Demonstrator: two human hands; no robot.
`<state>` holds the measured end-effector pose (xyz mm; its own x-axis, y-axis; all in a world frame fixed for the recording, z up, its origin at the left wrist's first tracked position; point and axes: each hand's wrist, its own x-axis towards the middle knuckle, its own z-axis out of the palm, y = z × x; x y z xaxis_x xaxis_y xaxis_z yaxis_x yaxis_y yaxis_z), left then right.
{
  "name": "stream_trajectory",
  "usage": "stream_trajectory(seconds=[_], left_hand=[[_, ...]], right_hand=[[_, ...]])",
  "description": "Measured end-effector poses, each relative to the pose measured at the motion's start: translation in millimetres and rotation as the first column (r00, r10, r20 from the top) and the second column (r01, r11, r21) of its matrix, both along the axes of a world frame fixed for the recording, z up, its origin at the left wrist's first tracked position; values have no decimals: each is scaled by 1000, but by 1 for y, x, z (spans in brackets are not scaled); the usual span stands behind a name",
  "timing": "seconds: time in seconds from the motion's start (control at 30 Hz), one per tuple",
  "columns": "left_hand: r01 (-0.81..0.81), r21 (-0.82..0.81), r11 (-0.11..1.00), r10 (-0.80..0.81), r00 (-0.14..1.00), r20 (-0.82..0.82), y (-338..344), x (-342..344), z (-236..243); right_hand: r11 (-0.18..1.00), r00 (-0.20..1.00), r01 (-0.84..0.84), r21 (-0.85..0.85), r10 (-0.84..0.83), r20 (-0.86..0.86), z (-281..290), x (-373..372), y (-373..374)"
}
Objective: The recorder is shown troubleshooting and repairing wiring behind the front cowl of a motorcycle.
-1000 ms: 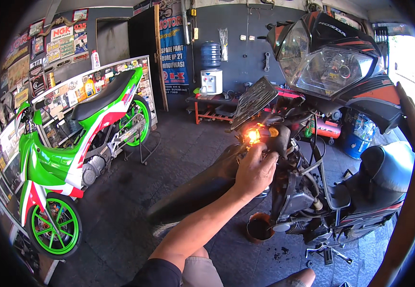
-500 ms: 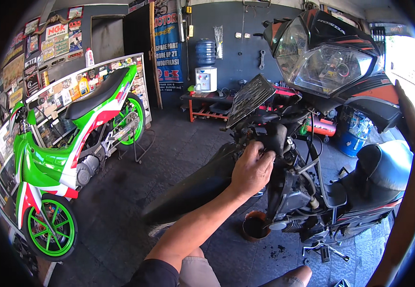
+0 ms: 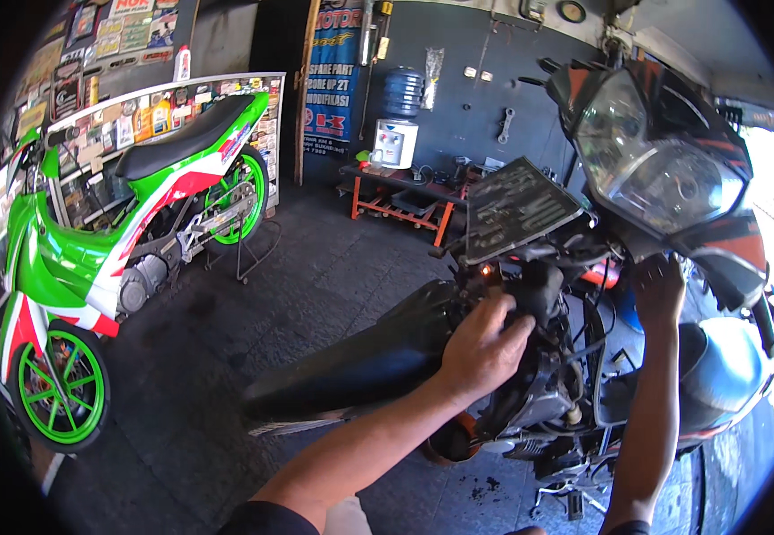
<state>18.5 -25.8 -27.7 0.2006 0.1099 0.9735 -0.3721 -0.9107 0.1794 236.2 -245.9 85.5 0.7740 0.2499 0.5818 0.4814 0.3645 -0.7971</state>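
My left hand [image 3: 487,348] is closed at the front of the black motorcycle, fingertips pinched on a small thing. Just above those fingertips an orange point of light [image 3: 487,270] glows; whether it is a bulb or a flame I cannot tell. Beside them sits a dark rounded cover [image 3: 540,287], and the number plate [image 3: 522,209] tilts above. My right hand [image 3: 660,283] reaches up beneath the headlight fairing [image 3: 668,165], which stands raised off the motorcycle. Its fingers are partly hidden in shadow. The black front mudguard [image 3: 351,352] points toward the lower left.
A green, white and red motorcycle [image 3: 151,223] stands at the left before a glass display case [image 3: 93,183]. At the back are a low red-framed bench [image 3: 402,211] and a water dispenser [image 3: 396,143]. A brown basin [image 3: 451,441] sits on the floor below the black motorcycle.
My right hand has come in from the far right edge to under the headlight fairing. An orange light now shows above my left fingertips. The whole view has shifted and tilted.
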Motion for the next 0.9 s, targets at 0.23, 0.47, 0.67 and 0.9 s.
stream_trajectory(seconds=[0.23,0.47,0.67,0.9], left_hand=[[-46,7,999,46,999,1,0,0,-3],[-58,13,998,59,996,-73,-2,1,-6],[-58,18,998,59,997,-54,-2,1,-6],[-51,35,998,51,998,-24,-1,0,-4]], right_hand=[[988,999,39,-146,-38,6,58,76,57],[991,999,32,-129,-32,3,58,56,59],[992,1000,14,-128,-14,2,54,69,61],[994,1000,-4,-112,3,-8,54,70,73]])
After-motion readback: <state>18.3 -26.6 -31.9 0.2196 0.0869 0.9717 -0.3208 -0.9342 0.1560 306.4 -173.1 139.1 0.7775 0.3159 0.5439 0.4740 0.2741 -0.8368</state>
